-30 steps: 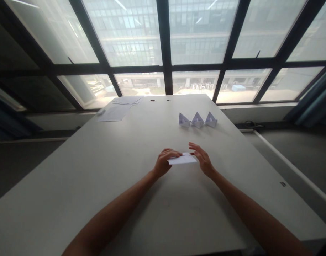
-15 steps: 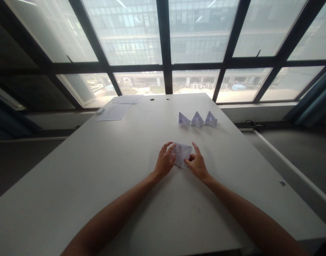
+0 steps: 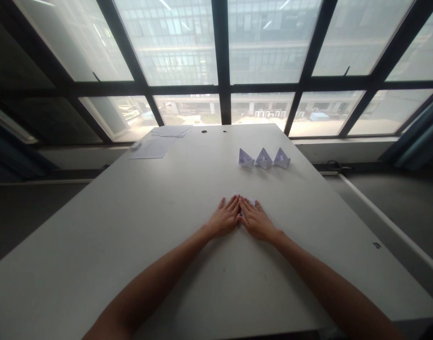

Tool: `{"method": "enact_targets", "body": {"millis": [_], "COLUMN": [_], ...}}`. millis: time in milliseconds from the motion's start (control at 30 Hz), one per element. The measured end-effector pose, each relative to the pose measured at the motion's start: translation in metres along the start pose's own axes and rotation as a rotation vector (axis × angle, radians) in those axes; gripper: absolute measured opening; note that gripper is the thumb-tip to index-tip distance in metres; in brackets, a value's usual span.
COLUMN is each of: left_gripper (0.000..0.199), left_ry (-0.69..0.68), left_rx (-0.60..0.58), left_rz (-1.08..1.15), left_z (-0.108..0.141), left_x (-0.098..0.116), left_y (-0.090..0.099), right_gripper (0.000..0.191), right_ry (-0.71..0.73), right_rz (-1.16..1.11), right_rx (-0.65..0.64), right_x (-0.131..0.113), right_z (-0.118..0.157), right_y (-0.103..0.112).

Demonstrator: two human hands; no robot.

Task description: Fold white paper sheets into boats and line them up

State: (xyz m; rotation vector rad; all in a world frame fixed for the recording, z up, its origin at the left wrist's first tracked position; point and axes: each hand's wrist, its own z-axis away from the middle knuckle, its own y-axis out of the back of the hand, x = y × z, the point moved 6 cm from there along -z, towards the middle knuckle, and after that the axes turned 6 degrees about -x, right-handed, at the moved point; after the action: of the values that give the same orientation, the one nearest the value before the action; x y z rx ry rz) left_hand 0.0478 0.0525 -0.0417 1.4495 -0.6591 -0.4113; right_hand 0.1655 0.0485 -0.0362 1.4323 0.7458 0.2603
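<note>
The left hand [image 3: 223, 219] and right hand [image 3: 256, 222] lie flat and palms down, side by side, well in from the near edge of the white worktop [image 3: 96, 226] and about midway across it, with their inner fingertips meeting in a shallow peak. The fingers [image 3: 230, 204] of each hand sit slightly apart, pressing down and not clamped around anything. Beneath and between the hands, a piece of white paper [image 3: 242, 212] barely shows; its shape is too hidden to tell, so how far its folding has gone cannot be judged. Farther on, toward the far edge, three paper boats [image 3: 264, 158] stand complete in a row, just beside one another. Past them, near the far left corner, lie loose paper sheets [image 3: 153, 148], below tall windows [image 3: 174, 47].
</note>
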Motion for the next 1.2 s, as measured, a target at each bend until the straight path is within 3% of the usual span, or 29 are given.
{"method": "enact_targets", "body": {"millis": [100, 300, 500, 633, 800, 867, 1000, 1200], "left_gripper": [0.065, 0.087, 0.057, 0.036, 0.026, 0.038, 0.041, 0.034], "left_ry": [0.017, -0.018, 0.035, 0.068, 0.116, 0.178, 0.26, 0.244], "left_rx": [0.001, -0.012, 0.143, 0.254, 0.296, 0.307, 0.271, 0.282], "left_rz": [0.023, 0.113, 0.282, 0.38, 0.394, 0.344, 0.238, 0.298], "left_z": [0.001, 0.007, 0.008, 0.008, 0.006, 0.006, 0.006, 0.007], "left_x": [-0.005, -0.02, -0.032, -0.034, -0.038, -0.04, -0.04, -0.039], "left_y": [0.002, 0.007, 0.018, 0.027, 0.026, 0.022, 0.012, 0.014], "right_gripper": [0.069, 0.056, 0.043, 0.021, 0.019, 0.02, 0.031, 0.041], "right_ry": [-0.053, -0.081, 0.078, 0.134, -0.068, -0.132, -0.19, -0.281], "right_rz": [0.025, 0.014, -0.098, -0.205, -0.197, -0.147, -0.107, -0.204], "right_rx": [-0.011, -0.014, 0.032, 0.163, 0.286, 0.301, 0.263, 0.193], "right_x": [0.009, 0.022, 0.039, 0.042, 0.041, 0.039, 0.033, 0.031], "right_z": [0.002, 0.01, 0.017, 0.014, 0.004, 0.004, 0.006, 0.003], "right_y": [-0.001, 0.01, 0.028, 0.035, 0.031, 0.03, 0.024, 0.009]}}
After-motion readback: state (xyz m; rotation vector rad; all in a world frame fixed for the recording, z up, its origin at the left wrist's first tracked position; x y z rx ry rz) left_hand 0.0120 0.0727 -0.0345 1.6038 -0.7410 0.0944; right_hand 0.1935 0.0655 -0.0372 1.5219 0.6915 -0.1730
